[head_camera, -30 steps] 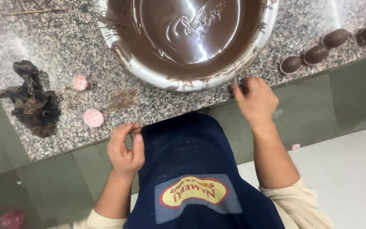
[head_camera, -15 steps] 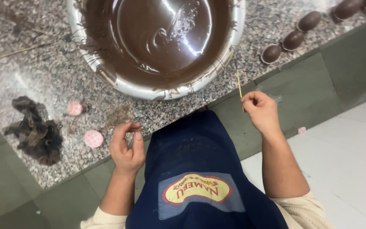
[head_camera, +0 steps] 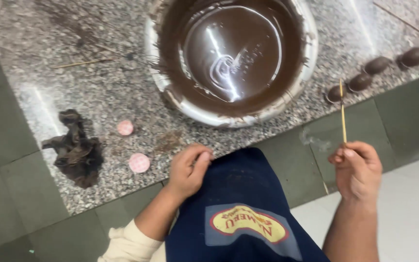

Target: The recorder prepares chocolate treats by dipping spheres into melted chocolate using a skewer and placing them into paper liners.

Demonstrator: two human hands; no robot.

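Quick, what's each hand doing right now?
Left hand: curled at the counter edge; whether it holds anything cannot be told.
Right hand: closed, pinching a thin wooden skewer.

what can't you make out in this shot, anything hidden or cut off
Head view only:
- Left hand: fingers curled, so whether it holds anything is hidden.
- Bowl of melted chocolate: far rim cut off by the top edge.
- Row of chocolate-coated pieces: runs off the right edge, count unknown.
- Wooden skewer in right hand: lower end hidden by fingers.
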